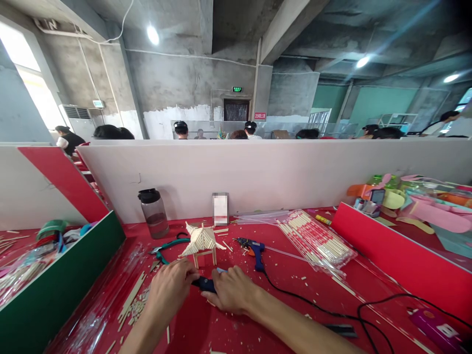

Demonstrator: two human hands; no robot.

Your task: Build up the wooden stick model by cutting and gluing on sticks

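Observation:
My left hand [175, 281] and my right hand [233, 290] meet low over the red tabletop, fingers closed on the two ends of a short dark navy handle-like tool [205, 283]. Its exact kind is hard to make out, since the fingers cover much of it. Just beyond them stands a small pavilion model [202, 240] made of pale wooden sticks, with a pointed, flared roof on thin legs. Teal-handled pliers [169, 247] lie to its left. A blue hot glue gun [254, 250] rests on its side to the right, its black cord trailing toward me.
Wrapped chopsticks [320, 238] lie at the right, and cut stick pieces [136, 305] at the left. A dark water bottle [154, 216] and a white box [221, 209] stand by the white partition [258, 172]. Green [73, 265] and red [398, 246] dividers flank the table [280, 314]. People sit beyond.

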